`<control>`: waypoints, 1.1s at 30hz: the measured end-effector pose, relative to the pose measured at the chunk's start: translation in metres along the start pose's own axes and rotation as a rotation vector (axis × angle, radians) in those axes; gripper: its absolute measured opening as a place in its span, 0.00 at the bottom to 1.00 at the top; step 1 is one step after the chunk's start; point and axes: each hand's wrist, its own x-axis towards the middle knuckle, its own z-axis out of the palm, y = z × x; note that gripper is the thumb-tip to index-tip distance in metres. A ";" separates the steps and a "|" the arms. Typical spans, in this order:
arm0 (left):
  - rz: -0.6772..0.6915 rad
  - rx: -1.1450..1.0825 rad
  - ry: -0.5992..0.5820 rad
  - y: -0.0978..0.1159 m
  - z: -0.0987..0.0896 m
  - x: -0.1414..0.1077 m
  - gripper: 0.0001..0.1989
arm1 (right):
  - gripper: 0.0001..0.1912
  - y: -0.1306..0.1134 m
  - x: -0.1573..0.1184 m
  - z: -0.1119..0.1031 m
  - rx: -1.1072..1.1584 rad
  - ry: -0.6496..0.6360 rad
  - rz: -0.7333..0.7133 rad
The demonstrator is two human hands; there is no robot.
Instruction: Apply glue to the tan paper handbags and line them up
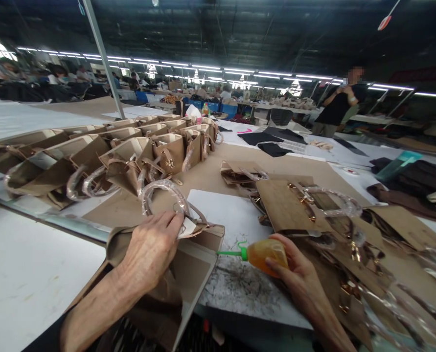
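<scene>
My left hand (153,249) is closed on the upper edge of a tan handbag (197,264), where a white tag shows at the fingertips. The bag lies tilted at the table's front edge, its pale lining facing me, and its plastic-wrapped handle (162,188) stands up behind my fingers. In my right hand (294,269) is a squeeze bottle (265,255) of amber liquid with a green cap and a thin green nozzle. The nozzle tip points left and is at the bag's right edge; whether it touches is not clear.
Rows of upright tan handbags (129,156) stand at the left. More bags (291,205) lie in a pile at the right, with wrapped handles and gold-coloured clasps. Dark smudges mark the white table sheet (218,210). Black pieces (256,137) lie farther back, and a person (338,107) stands beyond.
</scene>
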 end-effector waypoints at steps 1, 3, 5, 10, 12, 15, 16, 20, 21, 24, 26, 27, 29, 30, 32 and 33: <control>0.003 -0.003 0.021 0.000 0.002 -0.001 0.13 | 0.35 0.002 -0.001 0.001 0.008 0.000 0.005; 0.018 -0.003 0.067 0.000 0.005 -0.004 0.14 | 0.35 0.007 -0.004 0.003 0.016 -0.004 0.011; 0.038 0.004 0.124 0.000 0.008 -0.006 0.14 | 0.34 0.011 -0.006 0.004 0.026 0.000 0.013; 0.071 0.021 0.223 -0.001 0.013 -0.010 0.15 | 0.29 0.015 -0.012 0.004 0.039 -0.028 0.015; 0.072 0.018 0.212 -0.001 0.013 -0.010 0.14 | 0.28 0.015 -0.016 0.004 0.041 -0.046 0.012; 0.058 0.014 0.167 0.000 0.012 -0.011 0.14 | 0.26 0.014 -0.022 0.008 0.081 -0.041 0.011; 0.053 0.014 0.153 0.001 0.012 -0.012 0.14 | 0.26 0.013 -0.024 0.009 0.096 -0.036 0.015; 0.038 0.016 0.119 0.003 0.012 -0.012 0.14 | 0.26 0.013 -0.031 0.013 0.108 -0.024 0.045; 0.037 0.018 0.113 0.003 0.012 -0.012 0.14 | 0.26 0.013 -0.032 0.013 0.101 -0.038 0.052; 0.033 0.016 0.122 0.003 0.015 -0.012 0.13 | 0.26 0.012 -0.037 0.014 0.083 -0.084 0.064; 0.030 0.014 0.139 0.003 0.017 -0.012 0.13 | 0.25 0.009 -0.041 0.016 0.096 -0.077 0.063; 0.029 0.012 0.145 0.003 0.017 -0.012 0.13 | 0.24 0.007 -0.044 0.017 0.109 -0.072 0.065; 0.027 0.011 0.141 0.003 0.017 -0.012 0.12 | 0.24 0.002 -0.048 0.021 0.136 -0.062 0.068; 0.025 0.012 0.132 0.003 0.017 -0.012 0.12 | 0.24 0.000 -0.050 0.022 0.145 -0.057 0.070; 0.021 0.016 0.112 0.004 0.016 -0.012 0.12 | 0.24 -0.003 -0.054 0.025 0.149 -0.052 0.074; 0.018 0.019 0.104 0.005 0.015 -0.011 0.12 | 0.23 -0.003 -0.056 0.026 0.144 -0.054 0.076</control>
